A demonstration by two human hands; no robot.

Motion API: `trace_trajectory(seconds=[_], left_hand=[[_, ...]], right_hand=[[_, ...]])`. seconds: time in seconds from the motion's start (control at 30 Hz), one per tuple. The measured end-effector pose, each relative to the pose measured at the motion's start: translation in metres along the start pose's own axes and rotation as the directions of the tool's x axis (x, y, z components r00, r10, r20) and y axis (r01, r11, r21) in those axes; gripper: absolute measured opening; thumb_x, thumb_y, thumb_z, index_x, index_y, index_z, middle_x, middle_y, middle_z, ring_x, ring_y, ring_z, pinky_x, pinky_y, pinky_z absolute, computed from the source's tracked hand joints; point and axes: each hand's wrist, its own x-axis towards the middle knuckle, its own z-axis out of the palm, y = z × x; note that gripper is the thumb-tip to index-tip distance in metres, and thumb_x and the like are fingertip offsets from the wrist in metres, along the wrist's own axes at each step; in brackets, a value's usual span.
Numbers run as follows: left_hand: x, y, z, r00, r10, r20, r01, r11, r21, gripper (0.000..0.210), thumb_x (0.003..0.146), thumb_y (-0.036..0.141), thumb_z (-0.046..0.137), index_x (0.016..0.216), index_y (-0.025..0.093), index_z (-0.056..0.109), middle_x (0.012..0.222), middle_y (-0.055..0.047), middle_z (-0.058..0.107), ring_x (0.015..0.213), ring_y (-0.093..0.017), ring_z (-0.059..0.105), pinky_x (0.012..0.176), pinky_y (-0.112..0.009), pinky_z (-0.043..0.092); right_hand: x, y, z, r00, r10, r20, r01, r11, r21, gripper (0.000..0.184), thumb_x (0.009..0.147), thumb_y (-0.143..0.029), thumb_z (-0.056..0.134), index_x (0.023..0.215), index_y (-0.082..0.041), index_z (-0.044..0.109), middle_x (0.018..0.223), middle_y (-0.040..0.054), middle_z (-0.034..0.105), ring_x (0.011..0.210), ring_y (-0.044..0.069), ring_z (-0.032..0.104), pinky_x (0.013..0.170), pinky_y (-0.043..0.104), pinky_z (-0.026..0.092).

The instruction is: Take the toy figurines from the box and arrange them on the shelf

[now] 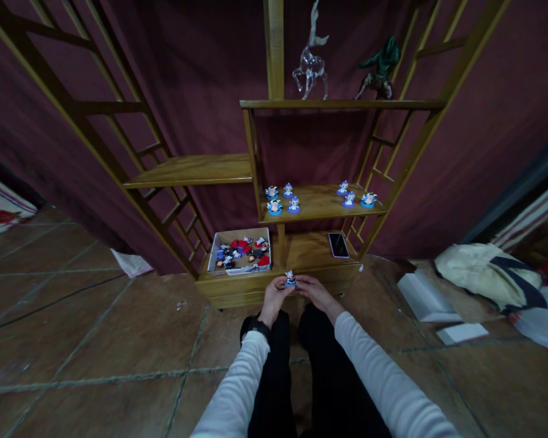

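Between my two hands is a small figurine (290,279) with a blue base, held upright in front of the lowest shelf. The fingers of my left hand (275,297) pinch it from the left. My right hand (315,291) closes on it from the right side. Beyond my left hand, an open cardboard box (216,249) holds a jumble of red, black and blue figurines (242,250). Higher up, several figurines stand on the middle shelf (317,204): a left group with a purple-based figurine (294,205), and a right group with a blue-based figurine (368,199).
A phone (338,245) lies on the lowest shelf at the right. The top shelf (342,104) carries a clear deer statuette (311,64) and a dark green statuette (382,67). On the floor to the right are a white box (427,298) and a cream bag (488,277).
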Motion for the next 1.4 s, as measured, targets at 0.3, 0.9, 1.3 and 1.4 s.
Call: trace_trajectory(seconds=[0.3,0.9,1.3,1.4], left_hand=[[0.007,0.0,0.006,0.989,-0.087,0.12,0.093,0.995,-0.04,0.042,0.05,0.019,0.08,0.09,0.014,0.067,0.091,-0.008,0.071,0.085,-0.018,0.063,0.088,-0.034,0.043],[0.007,-0.002,-0.001,0.971,-0.08,0.223,0.099,0.992,-0.076,0.041,0.056,0.021,0.078,0.095,0.014,0.068,0.09,-0.008,0.07,0.082,-0.016,0.063,0.084,-0.031,0.044],[0.007,-0.009,0.004,0.997,-0.021,0.073,0.018,0.999,0.046,0.041,0.049,0.02,0.081,0.085,0.016,0.062,0.082,-0.004,0.068,0.076,-0.014,0.061,0.078,-0.029,0.046],[0.008,-0.011,0.004,0.998,-0.003,0.068,-0.002,0.997,0.076,0.041,0.049,0.022,0.081,0.084,0.017,0.059,0.08,-0.003,0.066,0.074,-0.014,0.061,0.076,-0.028,0.046]], right_hand=[[0.002,0.002,-0.014,0.99,-0.102,-0.103,0.099,0.994,-0.037,0.042,0.051,-0.037,0.079,0.086,-0.018,0.068,0.09,0.0051,0.069,0.084,0.019,0.063,0.08,0.035,0.047],[-0.004,-0.004,-0.006,0.984,-0.148,-0.1,0.139,0.987,-0.085,0.036,0.056,-0.034,0.075,0.088,-0.02,0.068,0.089,0.0031,0.069,0.08,0.017,0.061,0.078,0.032,0.045],[-0.001,0.0,-0.009,0.984,-0.13,-0.12,0.12,0.989,-0.085,0.032,0.058,-0.038,0.074,0.084,-0.021,0.068,0.085,0.0024,0.068,0.077,0.016,0.06,0.072,0.028,0.044],[-0.002,-0.001,-0.008,0.988,-0.125,-0.095,0.114,0.987,-0.11,0.032,0.058,-0.038,0.073,0.084,-0.02,0.068,0.085,0.0024,0.068,0.075,0.015,0.059,0.069,0.027,0.043]])
